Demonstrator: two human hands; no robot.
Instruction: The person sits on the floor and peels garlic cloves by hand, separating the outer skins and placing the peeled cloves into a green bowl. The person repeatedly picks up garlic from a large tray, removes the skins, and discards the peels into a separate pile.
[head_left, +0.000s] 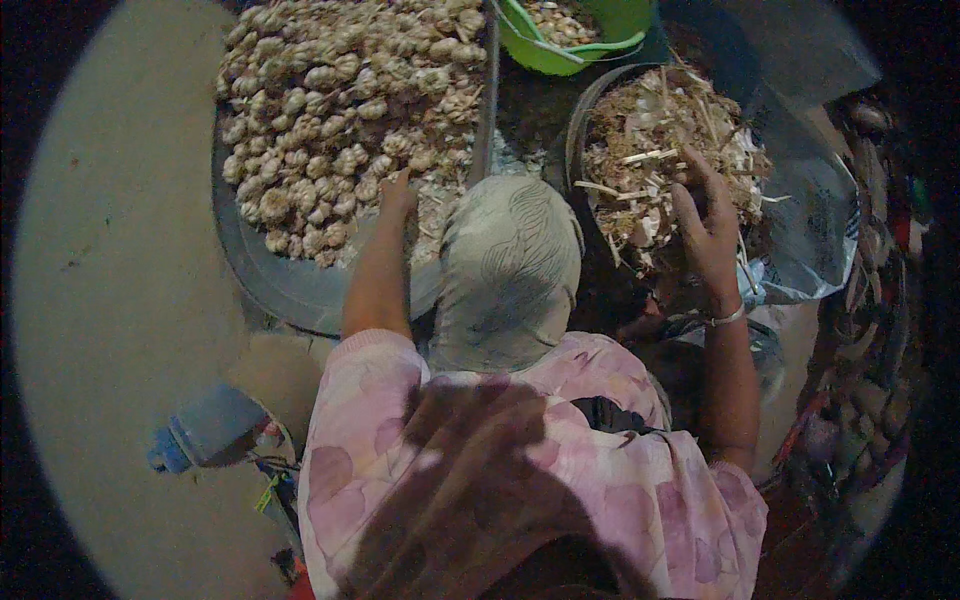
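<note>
My left hand (399, 193) reaches to the near right part of a heap of garlic bulbs (315, 135), its fingertips beside the bulbs. Whether it grips one is hidden by the hand itself. The heap lies in a wide dark tray (300, 300) with loose skins and bits on its bare near part. Over on the right, my right hand (705, 217) hovers above or touches dry garlic stalks and skins (660, 112), thumb and fingers apart, nothing visible between them. These trimmings fill a round dark tub (576, 150).
A green bucket (525, 52) with what look like garlic cloves (559, 22) stands beyond, between tray and tub. A knee under patterned grey cloth (510, 262) rises between my arms. A plastic bag (810, 202) lies right of the tub; a blue container (217, 424) sits at left.
</note>
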